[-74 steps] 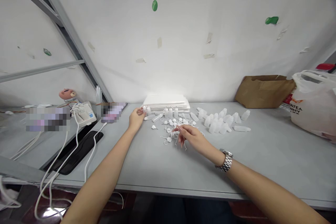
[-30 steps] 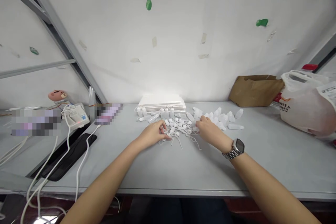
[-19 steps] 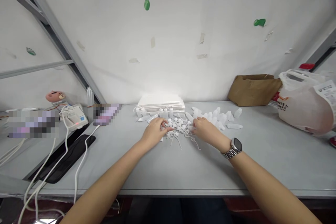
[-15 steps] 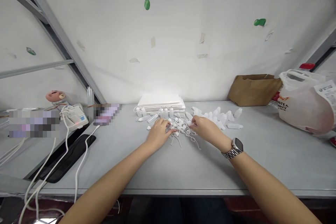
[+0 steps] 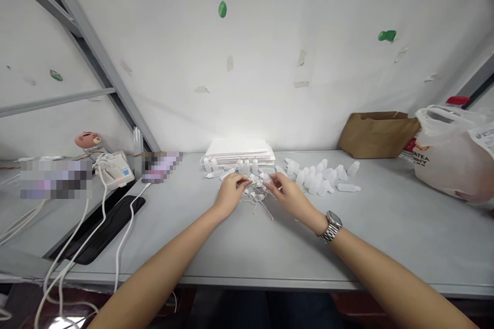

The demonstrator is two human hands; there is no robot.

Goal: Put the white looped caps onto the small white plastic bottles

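Note:
Both my hands meet over a heap of small white caps with thin tethers [image 5: 258, 194] on the grey table [image 5: 247, 252]. My left hand [image 5: 228, 194] is curled, its fingertips pinched together at the heap's far edge; what they hold is too small to make out. My right hand [image 5: 288, 196], with a metal watch on the wrist, pinches a small white bottle [image 5: 267, 178] close to the left fingertips. A pile of small translucent bottles [image 5: 320, 175] lies just right of my hands. A few bottles stand upright [image 5: 247, 166] behind the caps.
A stack of white sheets [image 5: 239, 148] lies against the wall. A brown paper bag [image 5: 376, 133] and a white plastic bag [image 5: 455, 154] sit at the right. On the left are a black pad [image 5: 100, 229], white cables [image 5: 116, 247], a charger [image 5: 116, 169] and a pink figurine [image 5: 88, 140].
My right hand has come left from the bottle pile to the middle. My left hand has shifted slightly forward, and the two hands' fingertips are now close together over the caps.

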